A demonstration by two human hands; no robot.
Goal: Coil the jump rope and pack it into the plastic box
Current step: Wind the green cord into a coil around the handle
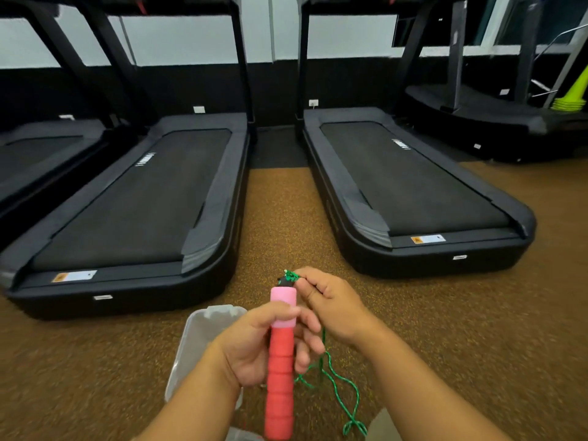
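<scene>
My left hand grips the jump rope's foam handle, red with a pink top band, held upright in front of me. My right hand pinches the green rope's knotted end at the handle's black tip. The green rope hangs in loose loops below my right hand, down to the floor. The clear plastic box stands on the floor under my left forearm, which hides part of it.
Two black treadmills lie ahead on the brown speckled floor, with a floor strip between them. A third machine and stacked yellow-green cones stand at the far right.
</scene>
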